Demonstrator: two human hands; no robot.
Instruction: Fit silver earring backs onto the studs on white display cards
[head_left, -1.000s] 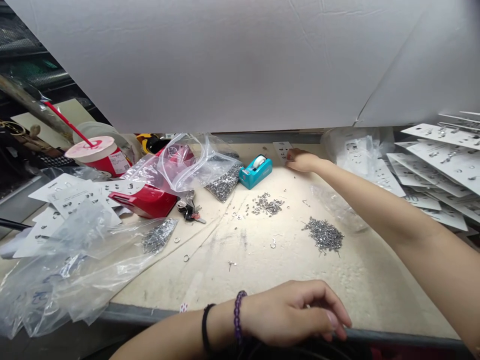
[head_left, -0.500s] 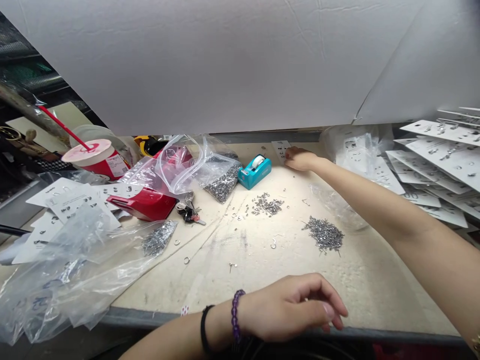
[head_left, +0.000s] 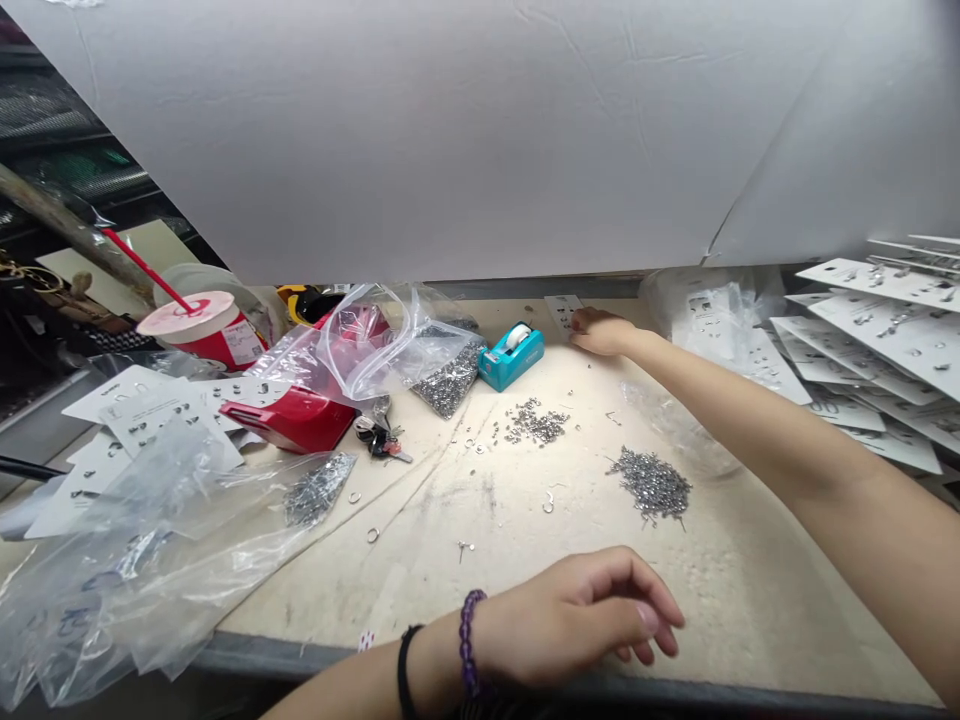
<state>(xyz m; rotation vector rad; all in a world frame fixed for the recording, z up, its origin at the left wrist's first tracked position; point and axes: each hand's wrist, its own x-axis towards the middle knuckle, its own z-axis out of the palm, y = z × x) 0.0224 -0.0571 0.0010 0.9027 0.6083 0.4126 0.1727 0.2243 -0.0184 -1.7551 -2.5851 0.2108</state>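
Observation:
My right hand point(head_left: 600, 331) reaches to the back of the table, its fingers at the right edge of a small white card point(head_left: 562, 314) with tiny metal pieces on it. Whether the fingers grip the card or only touch it is unclear. Near the front edge, my left hand point(head_left: 581, 617) hovers with loosely curled fingers, nothing visible in it. A teal tape dispenser point(head_left: 511, 357) stands left of the card. Two piles of small metal parts lie on the table, one in the middle point(head_left: 535, 422) and a darker one point(head_left: 651, 484) to the right.
Stacked white cards with jewellery point(head_left: 892, 330) fill the right side. On the left are a red cup with a straw point(head_left: 202, 335), a red dispenser point(head_left: 292, 420), keys point(head_left: 381, 438), clear plastic bags point(head_left: 165, 560) and more cards point(head_left: 161, 415). A white panel point(head_left: 465, 140) rises behind.
The view has tilted slightly, so the table items appear a little lower. My right hand stays at the small card, and my left hand has shifted slightly left.

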